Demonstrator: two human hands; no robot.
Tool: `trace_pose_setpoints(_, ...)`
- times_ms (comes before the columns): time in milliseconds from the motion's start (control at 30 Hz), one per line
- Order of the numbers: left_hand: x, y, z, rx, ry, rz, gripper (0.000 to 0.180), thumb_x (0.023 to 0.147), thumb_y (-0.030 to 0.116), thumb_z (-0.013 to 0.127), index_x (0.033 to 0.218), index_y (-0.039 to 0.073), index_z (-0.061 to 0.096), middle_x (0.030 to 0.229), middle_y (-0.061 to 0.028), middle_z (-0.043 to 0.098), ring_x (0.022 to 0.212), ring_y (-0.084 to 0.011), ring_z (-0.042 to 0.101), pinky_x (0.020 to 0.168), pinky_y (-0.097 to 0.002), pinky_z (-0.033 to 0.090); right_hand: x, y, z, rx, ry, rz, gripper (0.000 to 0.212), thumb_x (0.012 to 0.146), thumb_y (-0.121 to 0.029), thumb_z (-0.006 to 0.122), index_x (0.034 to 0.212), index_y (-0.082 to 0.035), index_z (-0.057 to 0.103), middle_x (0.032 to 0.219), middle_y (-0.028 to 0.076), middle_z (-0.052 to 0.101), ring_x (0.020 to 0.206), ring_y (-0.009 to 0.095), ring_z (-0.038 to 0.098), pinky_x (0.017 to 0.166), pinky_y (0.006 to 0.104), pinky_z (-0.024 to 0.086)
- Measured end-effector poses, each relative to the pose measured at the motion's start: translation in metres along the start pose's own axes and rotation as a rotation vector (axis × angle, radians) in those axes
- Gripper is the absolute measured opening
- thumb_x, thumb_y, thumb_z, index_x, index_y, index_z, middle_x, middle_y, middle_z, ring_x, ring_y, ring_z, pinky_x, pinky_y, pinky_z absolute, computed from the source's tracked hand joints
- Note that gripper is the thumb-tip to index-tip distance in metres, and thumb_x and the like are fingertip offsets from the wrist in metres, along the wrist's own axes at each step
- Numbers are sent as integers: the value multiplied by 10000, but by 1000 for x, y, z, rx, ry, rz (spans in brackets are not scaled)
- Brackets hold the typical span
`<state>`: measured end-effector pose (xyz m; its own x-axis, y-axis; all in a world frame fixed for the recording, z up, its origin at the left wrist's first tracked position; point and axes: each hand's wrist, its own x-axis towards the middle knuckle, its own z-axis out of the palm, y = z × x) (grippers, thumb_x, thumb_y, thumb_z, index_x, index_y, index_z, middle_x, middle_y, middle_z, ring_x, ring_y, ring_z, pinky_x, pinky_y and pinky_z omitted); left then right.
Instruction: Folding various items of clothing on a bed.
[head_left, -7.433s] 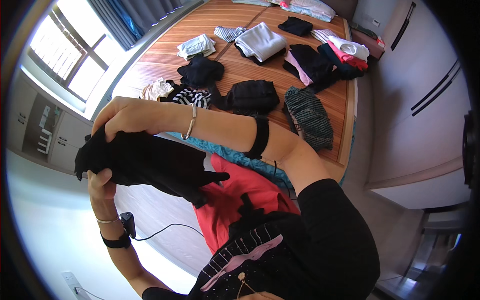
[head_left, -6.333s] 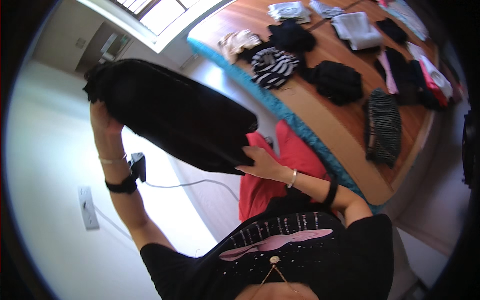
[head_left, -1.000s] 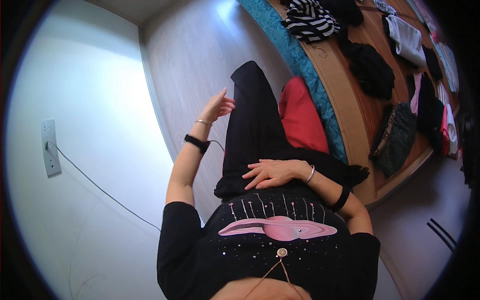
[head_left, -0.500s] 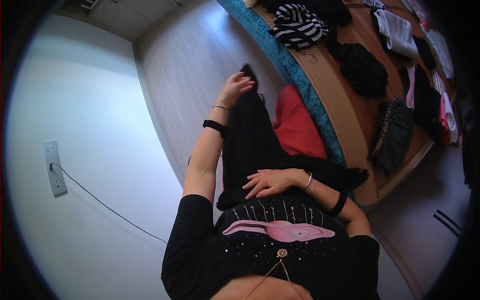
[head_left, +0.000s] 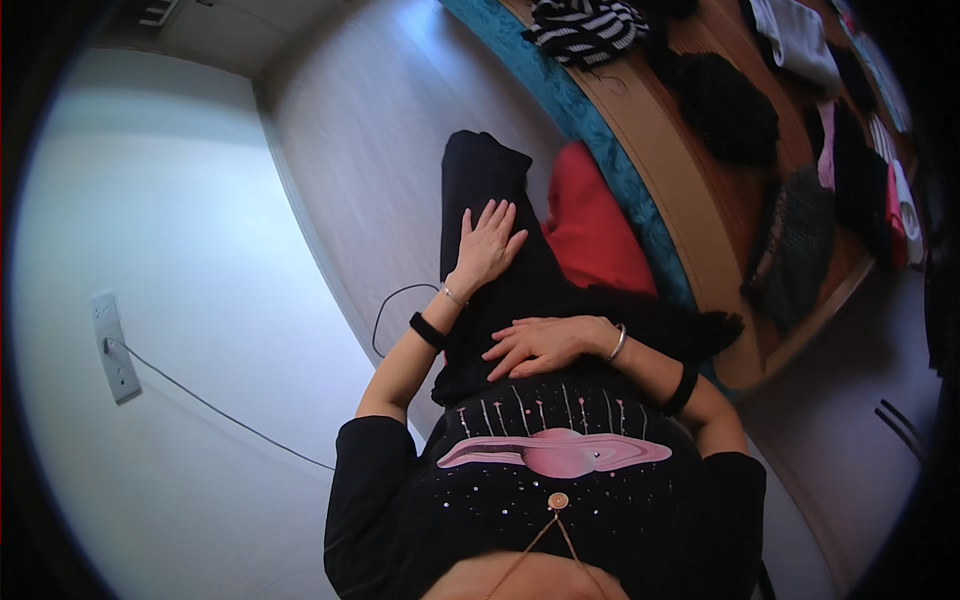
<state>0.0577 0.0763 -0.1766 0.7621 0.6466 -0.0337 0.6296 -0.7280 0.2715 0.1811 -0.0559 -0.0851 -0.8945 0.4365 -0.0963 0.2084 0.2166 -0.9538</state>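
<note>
The person wore a black short-sleeved T-shirt (head_left: 545, 500) printed across the chest with a pink ringed planet (head_left: 555, 455), small pale dots scattered like stars around it and thin pale vertical strokes above. A thin cord necklace (head_left: 550, 530) carried a small round pendant (head_left: 558, 500). The left hand (head_left: 487, 243) was bare, with a thin bracelet (head_left: 452, 296) at the wrist and a black band (head_left: 427, 330) just behind it. The right hand (head_left: 540, 345) had a silver bangle (head_left: 619, 342) at the wrist and a wide black band (head_left: 684, 388) further up the forearm.
</note>
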Motion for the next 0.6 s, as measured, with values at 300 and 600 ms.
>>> trace_pose_setpoints(300, -59, 66, -33, -634, -41, 92, 360, 917, 166, 477, 1253, 37, 495, 1206, -138, 564, 1163, -264, 501, 1059, -447, 257, -78, -24, 23, -27, 512, 32, 473, 899, -337, 518, 1305, -96, 474, 1337, 162, 445, 1228, 303, 430, 1027, 407, 331)
trace_pose_setpoints(600, -75, 91, -78, -974, -213, 325, 218, 868, 112, 540, 1028, 10, 649, 1124, -145, 605, 1030, -286, 576, 887, -367, 446, -218, -25, 97, -396, 778, 664, 751, 664, -195, 723, 1335, -61, 413, 1306, 123, 485, 1181, 283, 471, 1033, 448, 324)
